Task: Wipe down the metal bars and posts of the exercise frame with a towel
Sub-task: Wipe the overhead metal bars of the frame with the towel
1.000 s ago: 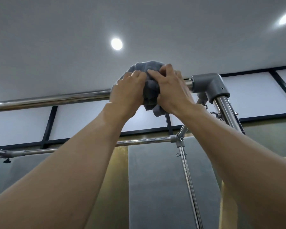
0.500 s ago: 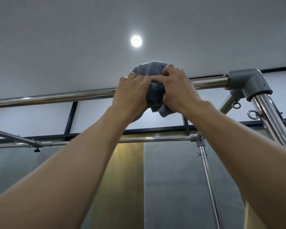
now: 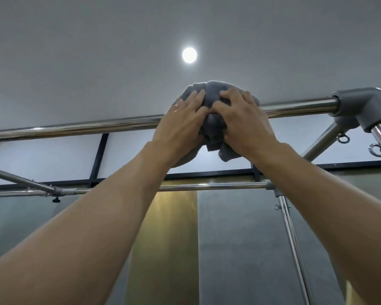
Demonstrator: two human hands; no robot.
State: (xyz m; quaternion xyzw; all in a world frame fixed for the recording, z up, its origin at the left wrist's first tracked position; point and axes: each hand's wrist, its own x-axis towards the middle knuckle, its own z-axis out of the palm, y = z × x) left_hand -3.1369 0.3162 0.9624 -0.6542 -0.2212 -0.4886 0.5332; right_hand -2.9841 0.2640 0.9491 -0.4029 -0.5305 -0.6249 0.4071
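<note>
The towel [image 3: 215, 93] sits bunched over the top bar [image 3: 75, 128] at 12 o'clock. The right hand [image 3: 244, 126] has a curled grip on it and the left hand [image 3: 180, 126] presses flat, I think. Ease the squeeze and it slides off.

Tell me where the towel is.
Head view, centre: the towel is bunched over the top bar, under the left hand and right hand, left of the corner joint.
</note>
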